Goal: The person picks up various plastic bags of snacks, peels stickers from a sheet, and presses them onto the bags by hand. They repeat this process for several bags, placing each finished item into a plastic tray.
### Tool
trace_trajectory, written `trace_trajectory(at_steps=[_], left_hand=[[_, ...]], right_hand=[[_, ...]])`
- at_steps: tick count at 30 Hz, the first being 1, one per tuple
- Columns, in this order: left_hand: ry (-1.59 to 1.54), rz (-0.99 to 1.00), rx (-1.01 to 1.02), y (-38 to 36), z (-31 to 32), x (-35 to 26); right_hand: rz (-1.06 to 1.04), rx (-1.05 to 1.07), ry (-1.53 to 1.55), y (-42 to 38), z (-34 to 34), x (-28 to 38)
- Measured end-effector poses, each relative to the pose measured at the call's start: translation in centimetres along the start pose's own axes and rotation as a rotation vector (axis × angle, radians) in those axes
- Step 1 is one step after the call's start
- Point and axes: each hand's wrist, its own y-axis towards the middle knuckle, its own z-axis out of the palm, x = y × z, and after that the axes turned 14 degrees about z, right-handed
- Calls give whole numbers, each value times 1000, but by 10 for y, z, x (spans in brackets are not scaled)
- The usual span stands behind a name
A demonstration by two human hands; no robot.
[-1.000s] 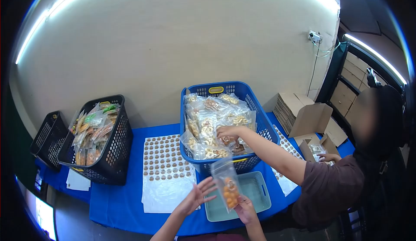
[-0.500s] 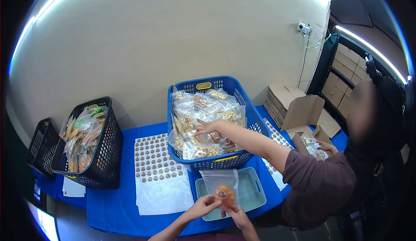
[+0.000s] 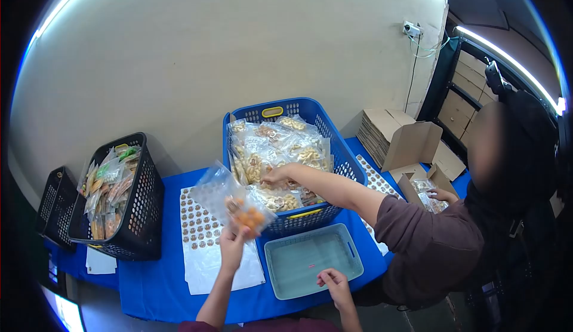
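My left hand (image 3: 233, 245) is closed on the lower corner of a clear zip bag (image 3: 248, 217) of orange snacks, raised and tilted in front of the large blue basket. The bag bears a round sticker and is slightly blurred. My right hand (image 3: 335, 285), fingers curled in with nothing visible in them, hovers over the front right edge of a pale green tray (image 3: 280, 284). A tiny pinkish bit lies on the tray's floor. Below the bag are sheets of round stickers (image 3: 200, 227) on the blue cloth. Bags of pale snacks (image 3: 310, 156) fill the blue basket (image 3: 274, 227).
At right, a co-worker's arm (image 3: 340, 190) reaches into the blue basket; their other hand is at an open carton (image 3: 444, 183). Folded cardboard (image 3: 376, 138) is stacked behind. To the left stand a black basket (image 3: 146, 206) of snack packs and another dark basket (image 3: 57, 203).
The snack bag has moved left and up in my left hand. My right hand has let go of it and sits lower right. The co-worker's hand has shifted down among the bags.
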Motion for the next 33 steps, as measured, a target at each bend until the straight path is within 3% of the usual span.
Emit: trace_trajectory(at_steps=[1,2,5,8,11,12,16,19,22,25,28,33], left_hand=[[-29,144,-69,16,1,3],[38,112,-100,23,1,-6],[118,-2,-9,55,1,-4],[89,-273,34,78,-4,26],[89,-81,91,77,-10,39],[353,104,41,75,-7,37],[236,105,137,54,-11,19],[224,-9,155,33,-19,-1],[168,180,-10,-4,-27,7],[152,52,131,-50,-43,3],[199,47,-6,-66,-82,-2],[329,137,-405,-73,-153,-46]], right_hand=[[10,-45,9,-1,-5,0],[21,-91,19,-3,-11,-1],[47,-178,37,-7,-27,-11],[64,-215,25,-16,-32,-18],[66,-242,24,-21,-30,-22],[65,-252,22,-22,-29,-23],[74,-266,-19,-20,-28,-33],[95,-280,-40,-15,-23,-30],[76,-223,-14,-3,-17,-30],[14,-193,-25,14,1,-24],[-1,-81,-10,32,25,-14],[-81,48,-60,54,87,19]])
